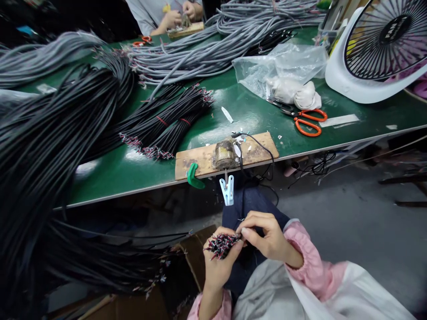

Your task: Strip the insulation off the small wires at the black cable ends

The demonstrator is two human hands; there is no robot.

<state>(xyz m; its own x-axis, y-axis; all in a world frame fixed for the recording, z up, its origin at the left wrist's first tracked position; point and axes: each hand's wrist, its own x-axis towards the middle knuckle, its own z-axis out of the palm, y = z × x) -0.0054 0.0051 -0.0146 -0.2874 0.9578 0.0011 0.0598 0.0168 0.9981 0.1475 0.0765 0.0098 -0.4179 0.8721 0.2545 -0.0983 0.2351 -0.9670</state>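
Note:
Over my lap, my left hand [218,262] is wrapped round a bundle of black cables [222,245], whose stripped ends show red, white and black wires. My right hand [263,235] meets it from the right, thumb and forefinger pinched together at the bundle's edge; what lies between those fingertips is too small to make out. Just beyond the hands, a light-blue clothespin [227,190] hangs from a small motor-like block [224,154] on a wooden board [196,158]. A green clamp [194,177] sits at the board's front edge.
Tied black cables [170,120] and long grey cables [187,62] lie on the green table [213,129]. Black cables [66,120] drape over its left edge. Orange-handled scissors [308,122], a plastic bag [283,62] and a white fan [353,84] are right. A co-worker's hands [180,15] are opposite.

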